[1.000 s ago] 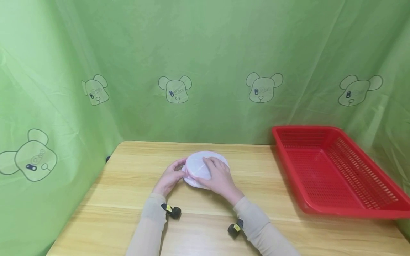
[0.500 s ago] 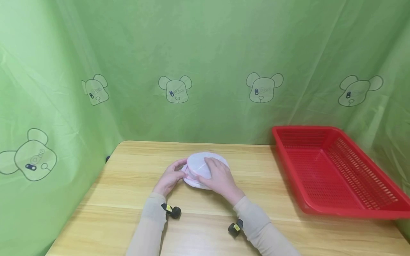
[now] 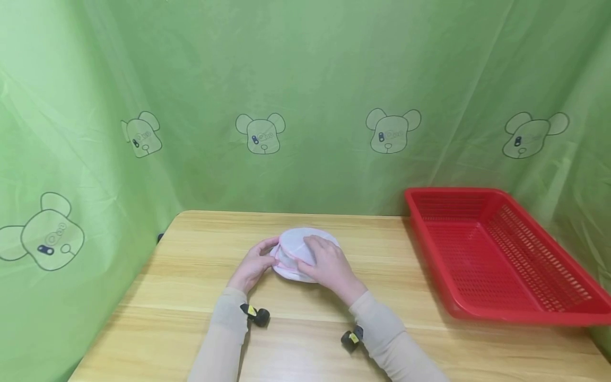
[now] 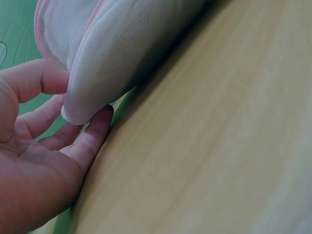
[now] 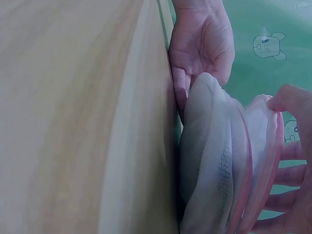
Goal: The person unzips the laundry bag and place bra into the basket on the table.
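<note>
A round white mesh laundry bag (image 3: 292, 240) with pink trim lies on the wooden table, its layers stacked and slightly parted on the left side. My left hand (image 3: 252, 266) holds its lower left edge; in the left wrist view the thumb and fingers of this left hand (image 4: 44, 146) lie on either side of the bag's rim (image 4: 78, 109). From above, my right hand (image 3: 331, 266) grips the top layer. The right wrist view has the right thumb (image 5: 290, 99) on the pink-edged top panel (image 5: 265, 170), with the fingers spread over its outer face.
At the right stands a red plastic basket (image 3: 434, 268) with slotted walls. The wooden table (image 3: 191, 297) meets a green curtain (image 3: 324, 63) printed with bear heads at the back and sides. A black wrist camera (image 3: 261, 317) sits on the left sleeve.
My right hand has shifted the bag's top layer slightly to the right, and the gap between layers on the left side has widened. My left hand has stayed in place.
</note>
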A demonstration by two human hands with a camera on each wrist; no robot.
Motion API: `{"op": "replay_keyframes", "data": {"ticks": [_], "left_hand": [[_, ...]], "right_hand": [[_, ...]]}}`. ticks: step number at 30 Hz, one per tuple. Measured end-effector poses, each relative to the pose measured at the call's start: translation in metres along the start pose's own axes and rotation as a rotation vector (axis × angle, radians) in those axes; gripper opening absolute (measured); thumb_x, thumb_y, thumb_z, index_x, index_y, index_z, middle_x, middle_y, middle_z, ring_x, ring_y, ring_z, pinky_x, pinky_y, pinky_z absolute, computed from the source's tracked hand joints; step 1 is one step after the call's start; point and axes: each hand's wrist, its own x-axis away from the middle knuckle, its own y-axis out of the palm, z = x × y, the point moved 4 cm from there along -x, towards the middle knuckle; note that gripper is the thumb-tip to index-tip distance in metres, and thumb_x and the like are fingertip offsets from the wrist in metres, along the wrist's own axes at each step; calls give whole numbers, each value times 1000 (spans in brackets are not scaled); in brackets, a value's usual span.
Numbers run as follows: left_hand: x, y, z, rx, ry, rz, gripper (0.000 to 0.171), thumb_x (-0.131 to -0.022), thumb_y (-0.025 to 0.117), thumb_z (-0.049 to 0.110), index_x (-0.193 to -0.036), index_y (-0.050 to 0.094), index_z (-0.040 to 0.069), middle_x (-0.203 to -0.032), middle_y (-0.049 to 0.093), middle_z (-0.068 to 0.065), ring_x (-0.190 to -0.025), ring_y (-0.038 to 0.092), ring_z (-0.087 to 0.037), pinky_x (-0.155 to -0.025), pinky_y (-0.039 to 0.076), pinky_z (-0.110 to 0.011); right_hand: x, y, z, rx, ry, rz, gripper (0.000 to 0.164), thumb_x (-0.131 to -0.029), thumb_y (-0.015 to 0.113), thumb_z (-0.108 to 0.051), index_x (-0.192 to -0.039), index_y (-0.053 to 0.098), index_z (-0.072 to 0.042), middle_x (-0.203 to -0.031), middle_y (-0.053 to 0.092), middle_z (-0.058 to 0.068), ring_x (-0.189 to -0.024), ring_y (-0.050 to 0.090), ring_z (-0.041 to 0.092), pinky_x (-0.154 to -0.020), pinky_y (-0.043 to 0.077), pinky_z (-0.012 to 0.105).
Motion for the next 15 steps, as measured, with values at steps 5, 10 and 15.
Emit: {"op": "replay_keyframes", "data": {"ticks": [5,10,15], "left_hand": [[-1,0,0,-5,7,0,70,-74,58,-14,-140,47,6,-153,39,-11,-138,42,-29,-111,44,-38],[0,-1,0,-1,-1,0,70,-74,58,-15,-140,48,6,-153,40,-11,-136,44,-28,-111,43,-38],[0,-1,0,-7,-2,-5,70,-74,58,-14,-140,47,6,-152,40,-12,-135,44,-29,-111,44,-38]], "right_hand": [[-1,-3,0,15,-44,56,54,-85,66,-39,-125,61,-3,-125,65,19,-117,62,37,-101,51,51],[-1,-8,1,9,-34,91,50,-86,65,-34,-125,62,-3,-124,66,19,-116,62,38,-98,53,50],[-1,-13,0,18,-28,111,50,-86,66,-34,-124,62,-3,-123,66,19,-113,64,37,-95,55,48]]}}
